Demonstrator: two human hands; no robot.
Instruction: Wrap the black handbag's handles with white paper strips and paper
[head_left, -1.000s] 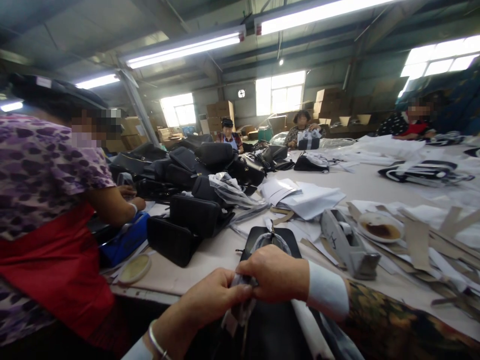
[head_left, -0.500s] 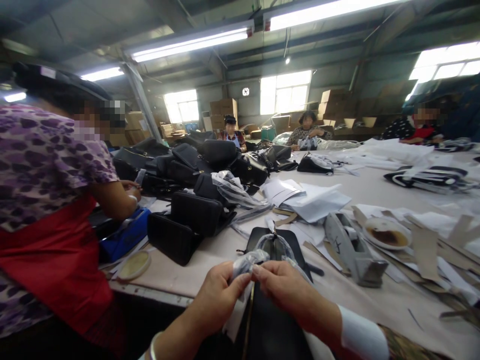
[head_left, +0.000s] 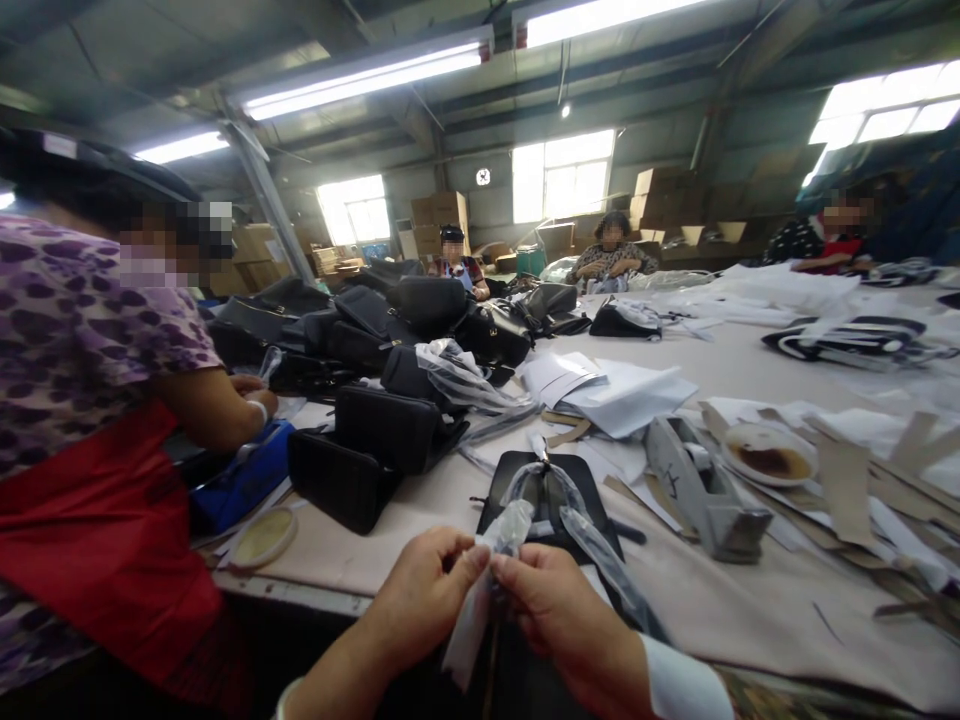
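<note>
Both hands meet over a black bag (head_left: 585,490) that lies at the table's front edge. My left hand (head_left: 431,590) is closed in a pinch on a clear plastic wrapping (head_left: 512,525) around one of the bag's straps. Close beside it, my right hand (head_left: 559,605) pinches the same wrapping, fingertips nearly touching those of the left. A second wrapped strap (head_left: 607,555) trails to the right over the bag. The lower part of the bag is partly hidden under my hands.
A tape dispenser (head_left: 705,490) stands to the right, near a dish of brown liquid (head_left: 769,455) and cardboard strips. White paper sheets (head_left: 622,390) lie behind the bag. Black bags (head_left: 382,430) are piled at left. A co-worker in a red apron (head_left: 112,520) stands close on the left.
My right hand has drawn down and left, fingers now curled at the wrapping. The wrapping stands more upright, and the second strap is more exposed. The whole view has shifted slightly.
</note>
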